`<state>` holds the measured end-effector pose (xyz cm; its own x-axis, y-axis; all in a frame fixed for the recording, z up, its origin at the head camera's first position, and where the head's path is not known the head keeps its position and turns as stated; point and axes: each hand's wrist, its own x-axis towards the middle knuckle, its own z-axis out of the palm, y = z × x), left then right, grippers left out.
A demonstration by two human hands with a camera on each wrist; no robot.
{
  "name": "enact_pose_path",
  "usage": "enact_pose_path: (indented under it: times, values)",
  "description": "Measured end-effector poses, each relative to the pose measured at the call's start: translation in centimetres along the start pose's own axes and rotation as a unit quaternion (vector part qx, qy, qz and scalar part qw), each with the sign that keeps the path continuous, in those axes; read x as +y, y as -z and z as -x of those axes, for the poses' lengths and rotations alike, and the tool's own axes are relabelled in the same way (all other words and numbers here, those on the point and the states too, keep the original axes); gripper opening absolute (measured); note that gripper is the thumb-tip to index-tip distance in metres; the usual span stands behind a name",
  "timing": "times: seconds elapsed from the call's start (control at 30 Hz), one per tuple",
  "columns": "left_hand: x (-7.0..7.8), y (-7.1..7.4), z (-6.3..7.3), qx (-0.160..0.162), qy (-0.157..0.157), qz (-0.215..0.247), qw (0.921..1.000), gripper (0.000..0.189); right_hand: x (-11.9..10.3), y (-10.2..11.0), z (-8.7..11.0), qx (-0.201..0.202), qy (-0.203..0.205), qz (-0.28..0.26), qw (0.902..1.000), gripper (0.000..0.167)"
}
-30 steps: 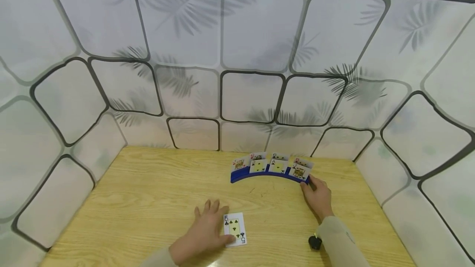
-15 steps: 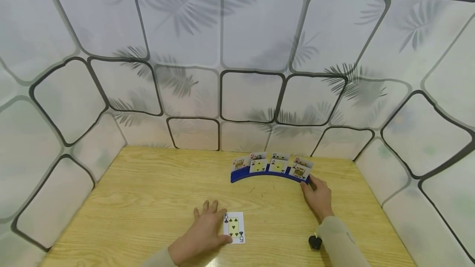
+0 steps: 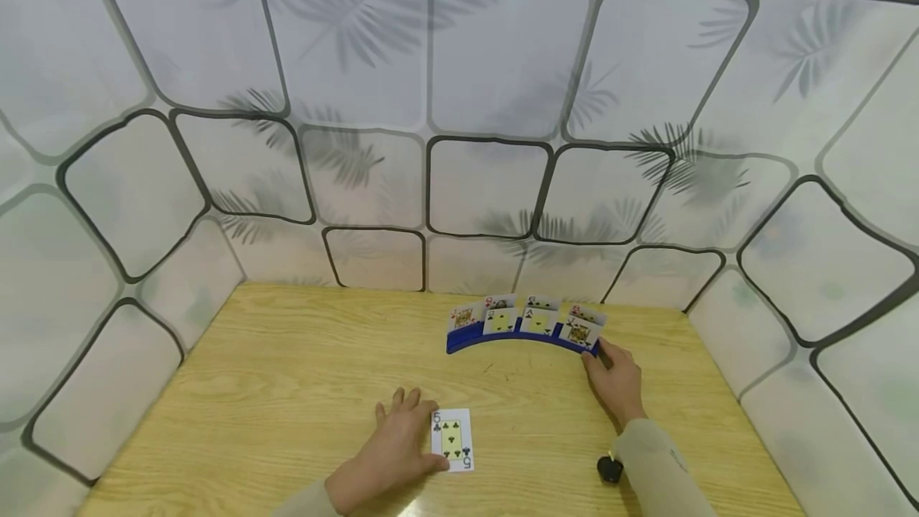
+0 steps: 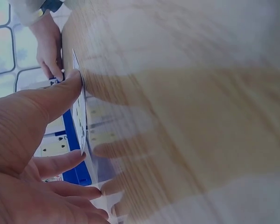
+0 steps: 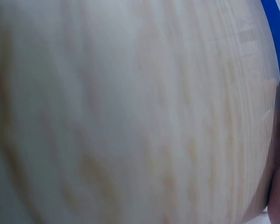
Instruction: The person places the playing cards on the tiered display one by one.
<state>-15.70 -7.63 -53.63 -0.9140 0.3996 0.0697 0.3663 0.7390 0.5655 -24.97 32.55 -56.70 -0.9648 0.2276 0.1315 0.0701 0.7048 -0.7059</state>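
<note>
In the head view a five of clubs [image 3: 451, 440] lies face up on the wooden table [image 3: 287, 389]. My left hand [image 3: 391, 441] is at its left side, thumb on the lower left corner and index finger at the upper left corner, other fingers spread. The left wrist view shows the playing card [image 4: 78, 116] nearly edge-on, close to the tabletop. Farther back, my right hand [image 3: 616, 381] grips the right end of a curved blue card holder [image 3: 467, 337], thumb in front. Several cards [image 3: 538, 322] stand in it in two rows. The right wrist view shows little of this hand.
A black round object [image 3: 609, 469] is at the right forearm, by the sleeve [image 3: 653, 457]. Patterned fabric walls [image 3: 488, 190] enclose the table at the back and both sides.
The five of clubs has turned a little straighter and shifted slightly left and up. My left thumb has drawn back toward its corner. The right hand and card holder have stayed put.
</note>
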Motion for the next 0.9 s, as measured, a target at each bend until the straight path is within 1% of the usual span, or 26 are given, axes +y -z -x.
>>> enact_pose_path:
  times: [0.3, 0.47, 0.57, 0.73, 0.9]
  values:
    - [0.1, -0.1, 0.2, 0.012, -0.008, 0.008, 0.9999, 0.085, 0.0, 0.1, 0.0, 0.003, 0.004, 0.007, 1.0, 0.06]
    - [0.1, -0.3, 0.1, 0.036, -0.019, 0.025, 0.9989, 0.08, 0.2, 0.0, -0.1, 0.005, 0.006, 0.006, 1.0, 0.06]
    - [0.2, -0.7, 0.0, 0.056, -0.027, 0.035, 0.9975, 0.074, 0.1, 0.0, -0.1, 0.001, 0.004, 0.005, 1.0, 0.061]
    - [0.3, -1.0, -0.2, 0.078, -0.028, 0.066, 0.9944, 0.058, -0.1, 0.1, 0.0, -0.002, 0.003, 0.008, 1.0, 0.062]
    - [-0.1, -1.3, -0.7, 0.111, -0.033, 0.101, 0.988, 0.045, -0.2, 0.1, 0.1, -0.001, 0.001, 0.003, 1.0, 0.061]
